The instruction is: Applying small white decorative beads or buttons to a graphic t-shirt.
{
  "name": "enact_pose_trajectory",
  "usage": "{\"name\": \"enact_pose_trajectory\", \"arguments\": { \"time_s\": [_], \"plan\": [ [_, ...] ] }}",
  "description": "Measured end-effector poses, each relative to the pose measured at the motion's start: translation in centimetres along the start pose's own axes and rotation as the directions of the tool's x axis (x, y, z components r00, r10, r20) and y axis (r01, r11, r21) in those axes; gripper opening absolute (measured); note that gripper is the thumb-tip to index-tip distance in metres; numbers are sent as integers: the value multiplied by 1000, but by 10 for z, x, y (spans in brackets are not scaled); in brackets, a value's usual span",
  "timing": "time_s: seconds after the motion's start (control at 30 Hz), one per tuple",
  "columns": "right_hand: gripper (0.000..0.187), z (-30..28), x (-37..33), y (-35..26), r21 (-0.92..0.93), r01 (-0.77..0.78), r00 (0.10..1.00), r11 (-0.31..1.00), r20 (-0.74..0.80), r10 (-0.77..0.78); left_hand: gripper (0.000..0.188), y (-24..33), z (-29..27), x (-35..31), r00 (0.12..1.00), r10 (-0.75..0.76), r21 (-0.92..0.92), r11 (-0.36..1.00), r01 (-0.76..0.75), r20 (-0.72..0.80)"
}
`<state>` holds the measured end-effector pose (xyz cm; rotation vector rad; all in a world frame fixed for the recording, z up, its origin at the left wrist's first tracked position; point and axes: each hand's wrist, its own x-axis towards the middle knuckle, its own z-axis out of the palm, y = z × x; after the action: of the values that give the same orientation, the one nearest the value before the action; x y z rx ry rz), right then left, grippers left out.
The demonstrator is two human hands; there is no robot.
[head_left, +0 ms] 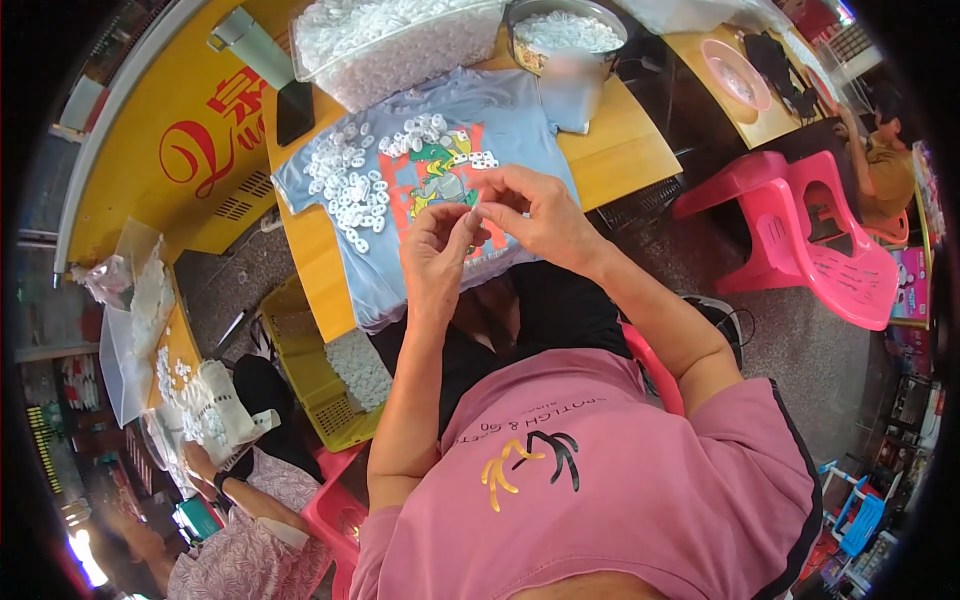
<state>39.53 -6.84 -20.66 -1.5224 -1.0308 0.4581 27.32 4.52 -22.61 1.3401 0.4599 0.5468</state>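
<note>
Above a light blue T-shirt (375,285) spread on the table, my left hand (436,250) and my right hand (540,212) meet fingertip to fingertip. Both are closed in a pinch; whatever sits between the fingers is too small and covered to make out. Just beyond my right fingers lie a few white pieces with dark dots (483,159). A loose heap of small white oval plastic pieces (350,185) spreads over the left side of the shirt. Another small cluster of white pieces (425,130) rests near the top of its coloured print.
A clear bin (400,85) heaped with white pieces and a round metal pot (517,45) stand at the far edge. Left of them are a phone (295,112) and green tumbler (250,48). A yellow crate (310,365) sits below; a pink chair (800,225) stands right. A co-worker's hand (200,462) is lower left.
</note>
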Motion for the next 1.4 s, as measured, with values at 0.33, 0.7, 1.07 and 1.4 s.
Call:
{"name": "enact_pose_trajectory", "arguments": {
  "time_s": [0.33, 0.7, 1.07, 1.4],
  "plan": [
    [29, 6, 5, 10, 11, 83, 989, 996, -122, -81, 20, 5, 6, 6, 995, -97, -86, 991, 99, 34],
    [13, -53, 73, 85, -747, 88, 970, 659, -86, -226, 15, -22, -21, 33, 996, -31, -187, 982, 14, -89],
    [11, -64, 91, 82, -756, 62, 996, 652, 94, 13, 15, -33, -26, 30, 992, -99, -184, 979, 82, -84],
    [13, -69, 103, 78, -734, 108, 980, 670, 193, 54, 14, -31, -30, 31, 987, -143, -325, 939, 112, -71]
  ]
}}
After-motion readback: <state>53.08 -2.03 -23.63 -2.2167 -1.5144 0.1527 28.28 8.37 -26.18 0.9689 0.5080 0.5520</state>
